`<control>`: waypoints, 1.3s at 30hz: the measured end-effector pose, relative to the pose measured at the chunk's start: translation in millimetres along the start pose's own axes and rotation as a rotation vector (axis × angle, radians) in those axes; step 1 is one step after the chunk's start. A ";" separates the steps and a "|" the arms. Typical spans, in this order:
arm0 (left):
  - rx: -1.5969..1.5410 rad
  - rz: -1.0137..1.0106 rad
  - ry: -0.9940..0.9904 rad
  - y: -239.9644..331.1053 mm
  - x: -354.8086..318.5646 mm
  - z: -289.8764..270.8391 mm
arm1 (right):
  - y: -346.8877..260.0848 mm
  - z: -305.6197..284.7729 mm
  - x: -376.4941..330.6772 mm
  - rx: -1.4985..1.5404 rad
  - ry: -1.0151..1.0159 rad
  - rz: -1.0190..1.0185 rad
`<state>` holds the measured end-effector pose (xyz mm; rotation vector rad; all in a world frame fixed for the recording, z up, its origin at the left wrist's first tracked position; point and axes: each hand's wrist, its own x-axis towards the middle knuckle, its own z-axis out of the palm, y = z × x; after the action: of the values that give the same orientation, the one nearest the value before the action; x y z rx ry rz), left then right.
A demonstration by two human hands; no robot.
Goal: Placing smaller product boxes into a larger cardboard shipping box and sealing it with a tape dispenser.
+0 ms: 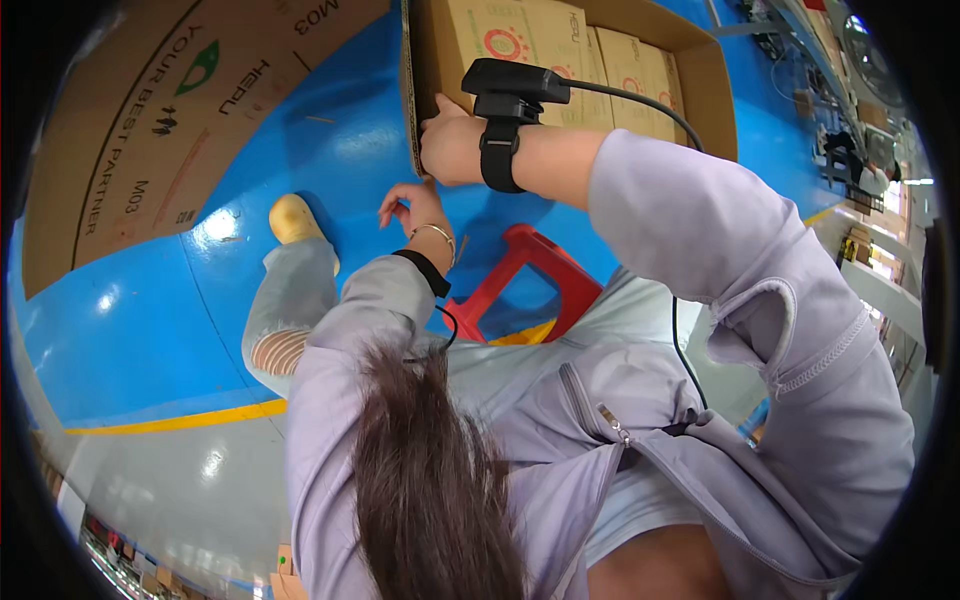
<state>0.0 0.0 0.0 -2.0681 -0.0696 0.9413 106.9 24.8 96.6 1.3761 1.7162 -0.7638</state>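
My right hand point(449, 146), with a black strap and a black device at the wrist, is at the near left corner of a large open cardboard box point(712, 95). One finger points along the inside of the box wall; the others bend over the edge, partly hidden. Inside the box stand several smaller cartons point(520, 60) with red round prints. Just below that corner, outside the box, is my left hand point(412, 206), its fingers loosely bent and apart with nothing visible in them. A bracelet and a black band circle its wrist.
A big brown carton point(150, 130) with a green leaf print fills the upper left. Under my body is a red stool point(520, 270). A yellow line point(180, 425) divides the blue floor point(130, 350) from grey floor. Black cables hang from both wrists. Shelving lines the far right.
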 end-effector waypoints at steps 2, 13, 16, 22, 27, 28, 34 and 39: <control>-0.112 0.251 -0.150 2.8 -9.0 -13.5 | -10.3 0.0 -13.8 0.030 -0.022 0.024; -0.146 0.079 0.014 -2.8 -4.5 -11.8 | 7.2 11.7 1.1 -0.159 0.139 -0.037; -0.235 0.136 -0.021 -6.5 -5.3 -5.6 | 14.9 7.1 -10.0 -0.039 0.152 -0.142; -0.706 0.099 0.104 -22.5 -12.7 14.5 | 51.0 5.7 -57.2 0.513 0.560 -0.405; -1.200 0.435 0.184 -62.2 -71.9 22.3 | 101.5 48.2 -113.9 0.779 1.158 -0.213; -1.278 0.484 0.113 -91.1 -87.4 27.5 | 109.5 53.6 -116.5 0.787 1.374 -0.101; -2.142 0.335 0.160 -213.9 -66.2 -11.3 | 124.2 151.2 -107.9 0.950 1.436 0.711; -1.749 -0.283 0.605 -191.1 15.2 -77.6 | 99.4 192.5 -47.6 1.190 1.349 0.806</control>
<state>112.5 76.4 155.9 -3.5990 -1.1605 -0.2562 248.5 -137.2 42.4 3.6705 1.0706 -0.2562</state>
